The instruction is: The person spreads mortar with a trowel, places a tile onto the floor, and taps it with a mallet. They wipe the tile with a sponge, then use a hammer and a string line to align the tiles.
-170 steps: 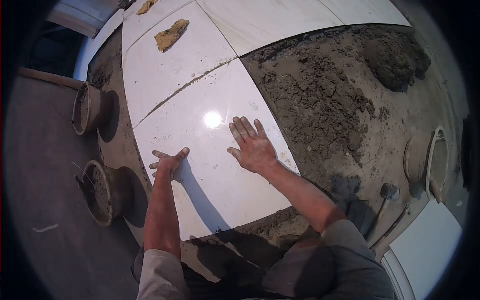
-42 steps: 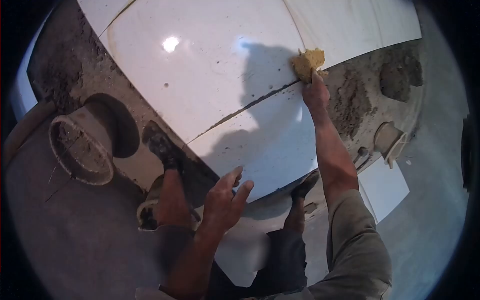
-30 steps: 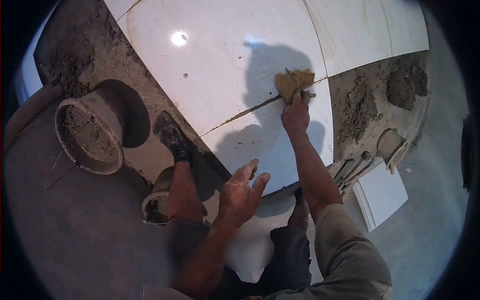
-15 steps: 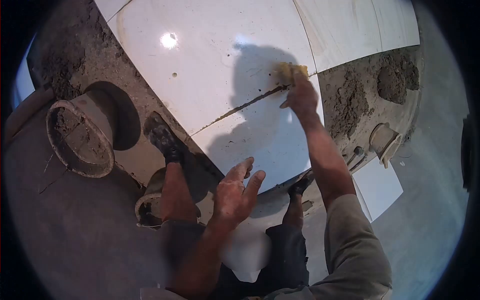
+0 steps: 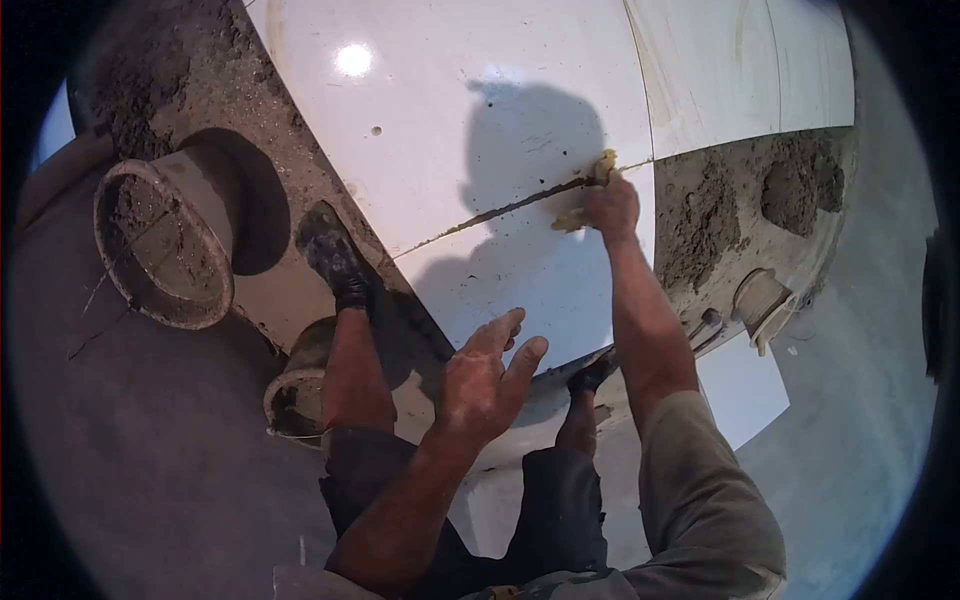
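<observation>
Perhaps dragging the yellow sponge (image 5: 570, 221), clenched in the right hand (image 5: 612, 207) toward one o'clock, could smear joint grit (image 5: 500, 211) tileward; the left hand (image 5: 478, 388) hangs half-open, empty.

One bare left hand (image 5: 482, 385), pale dust across its back: raised, fingers pointing forward, thumb spread apart. One bare right hand (image 5: 612, 208): fingers curled in a grip, right forearm (image 5: 645, 310) reaching away from me, olive-grey cloth sleeve (image 5: 700, 490) above.

We find no text, label, brand, number or sign that we can read on any surface in the head view.
</observation>
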`<state>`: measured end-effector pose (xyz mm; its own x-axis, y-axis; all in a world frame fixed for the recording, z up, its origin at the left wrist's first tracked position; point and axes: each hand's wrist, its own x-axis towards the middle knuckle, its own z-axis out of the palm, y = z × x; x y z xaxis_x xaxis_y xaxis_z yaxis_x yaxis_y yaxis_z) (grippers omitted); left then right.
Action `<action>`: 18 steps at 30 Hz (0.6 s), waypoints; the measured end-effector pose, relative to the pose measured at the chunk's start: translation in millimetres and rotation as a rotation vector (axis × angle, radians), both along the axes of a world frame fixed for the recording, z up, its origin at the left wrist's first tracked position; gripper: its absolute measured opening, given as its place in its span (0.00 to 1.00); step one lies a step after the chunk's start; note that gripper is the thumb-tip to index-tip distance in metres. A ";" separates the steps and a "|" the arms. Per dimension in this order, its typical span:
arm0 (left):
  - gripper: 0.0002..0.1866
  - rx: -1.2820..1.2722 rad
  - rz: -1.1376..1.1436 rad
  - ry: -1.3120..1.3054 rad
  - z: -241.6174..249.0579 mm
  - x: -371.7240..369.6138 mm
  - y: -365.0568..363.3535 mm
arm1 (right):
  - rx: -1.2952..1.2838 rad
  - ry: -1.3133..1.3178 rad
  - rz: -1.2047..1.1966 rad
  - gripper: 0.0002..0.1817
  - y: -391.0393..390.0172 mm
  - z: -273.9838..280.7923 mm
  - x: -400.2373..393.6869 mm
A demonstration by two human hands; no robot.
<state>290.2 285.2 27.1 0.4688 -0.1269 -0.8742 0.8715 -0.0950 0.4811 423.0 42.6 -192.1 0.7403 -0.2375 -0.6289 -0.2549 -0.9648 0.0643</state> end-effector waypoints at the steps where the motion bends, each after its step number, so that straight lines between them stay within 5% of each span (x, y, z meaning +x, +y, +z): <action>1: 0.32 -0.004 0.019 -0.014 0.6 -0.2 2.2 | 0.089 -0.089 0.050 0.19 7.5 4.0 -10.4; 2: 0.32 -0.005 0.038 -0.029 0.8 0.0 4.7 | 0.031 0.058 0.208 0.19 27.6 20.5 -13.1; 18: 0.30 -0.017 0.154 -0.046 1.2 1.3 28.6 | 0.205 0.186 0.023 0.17 169.6 32.4 -114.3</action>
<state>291.5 313.8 28.3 0.5236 -0.0651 -0.8495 0.8520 0.0465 0.5215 308.7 212.2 -159.7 0.6117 -0.0762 -0.7874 -0.2349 -0.9679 -0.0888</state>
